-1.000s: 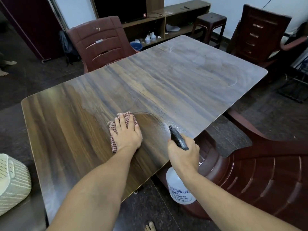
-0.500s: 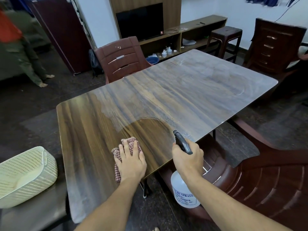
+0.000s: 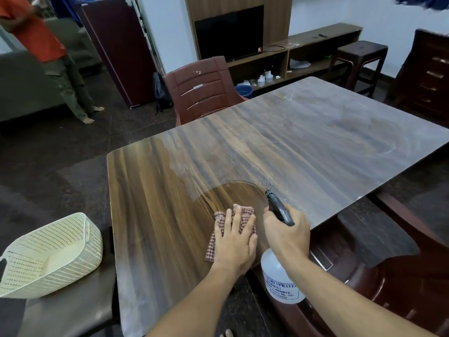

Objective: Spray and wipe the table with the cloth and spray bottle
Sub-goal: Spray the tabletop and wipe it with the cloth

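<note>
A wood-grain table fills the middle of the head view. Its near left part looks dark and wiped, and the far right part carries a pale dusty film. My left hand lies flat with straight fingers on a red checked cloth near the table's front edge. Just to the right, my right hand grips the neck of a clear spray bottle with a black nozzle pointing over the table. The bottle's body hangs below the table edge.
A cream perforated basket sits on a dark seat at the left. Brown plastic chairs stand behind the table and at my right. A person in an orange shirt stands far left. A stool and a TV shelf stand at the back.
My left hand has drawn the cloth toward the table's near edge and rightward, close to my right hand. The view has swung, bringing the basket and the standing person into sight.
</note>
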